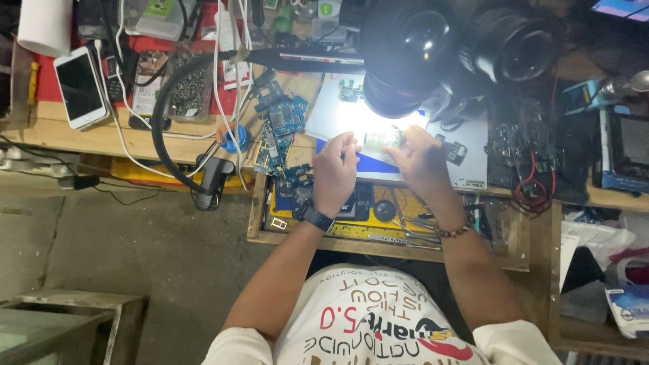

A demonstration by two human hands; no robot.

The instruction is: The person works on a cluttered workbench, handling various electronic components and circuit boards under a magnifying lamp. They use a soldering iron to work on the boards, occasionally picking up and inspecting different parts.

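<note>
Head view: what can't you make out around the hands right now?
- Small board between left hand and right hand: washed out by lamp glare; details unreadable.
- Fingertip grip: too small to tell.
- Mat behind: partly hidden by the microscope.
- Drawer tools: covered by both wrists.

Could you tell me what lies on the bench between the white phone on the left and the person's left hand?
In the head view, white cables, a black gooseneck hose and blue circuit boards lie between the white phone and the left hand.
</note>
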